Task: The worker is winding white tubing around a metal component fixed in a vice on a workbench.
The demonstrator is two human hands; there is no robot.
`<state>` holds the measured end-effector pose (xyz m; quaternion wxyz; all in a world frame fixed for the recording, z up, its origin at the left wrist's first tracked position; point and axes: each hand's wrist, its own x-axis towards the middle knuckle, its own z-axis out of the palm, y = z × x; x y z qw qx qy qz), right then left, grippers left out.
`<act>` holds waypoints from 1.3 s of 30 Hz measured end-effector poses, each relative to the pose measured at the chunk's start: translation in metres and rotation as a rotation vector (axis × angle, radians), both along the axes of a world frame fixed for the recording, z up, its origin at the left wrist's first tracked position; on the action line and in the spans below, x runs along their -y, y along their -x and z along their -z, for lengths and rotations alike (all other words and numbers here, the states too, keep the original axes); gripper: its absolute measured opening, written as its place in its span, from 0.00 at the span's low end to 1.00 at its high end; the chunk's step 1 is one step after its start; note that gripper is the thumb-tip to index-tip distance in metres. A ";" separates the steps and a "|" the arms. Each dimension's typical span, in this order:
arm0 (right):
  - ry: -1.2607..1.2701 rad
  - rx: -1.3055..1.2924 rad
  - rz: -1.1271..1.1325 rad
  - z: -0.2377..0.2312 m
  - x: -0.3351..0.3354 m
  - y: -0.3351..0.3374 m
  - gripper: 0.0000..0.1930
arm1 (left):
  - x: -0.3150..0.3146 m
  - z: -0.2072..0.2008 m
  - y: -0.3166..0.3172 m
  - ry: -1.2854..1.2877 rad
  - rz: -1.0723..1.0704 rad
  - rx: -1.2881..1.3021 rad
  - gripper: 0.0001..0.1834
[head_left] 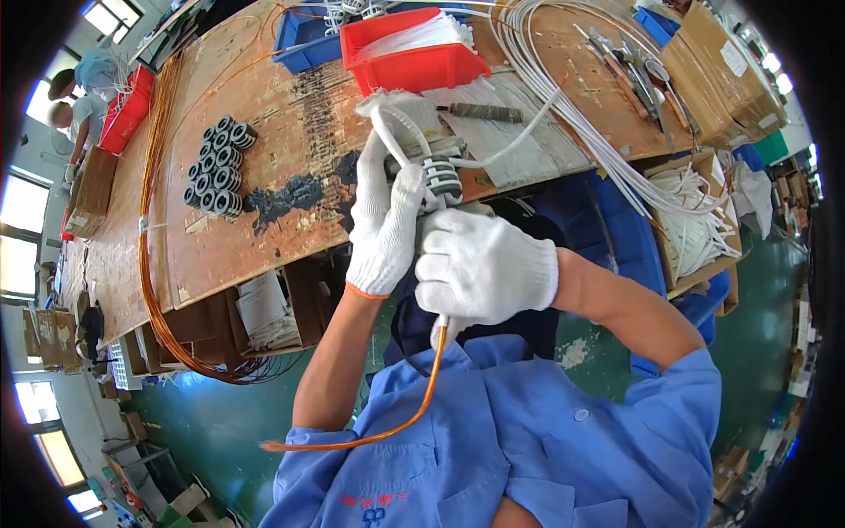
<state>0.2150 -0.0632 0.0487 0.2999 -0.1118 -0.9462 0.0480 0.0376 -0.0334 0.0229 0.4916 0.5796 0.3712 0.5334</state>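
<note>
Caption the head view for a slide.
Gloved left hand and right hand grip a dark ring core, copper wire trailing below, over a wooden bench.

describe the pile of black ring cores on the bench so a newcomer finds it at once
Start at the long worn wooden workbench and look to its left part, beyond the gloved left hand. The cluster of black ring cores lies there, just above a black stain. Unlike the red bin, they lie loose on bare wood.
</note>
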 end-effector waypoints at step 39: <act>0.442 -0.726 0.673 -0.033 -0.182 -0.025 0.17 | 0.018 -0.086 0.026 -0.729 -0.130 -0.432 0.13</act>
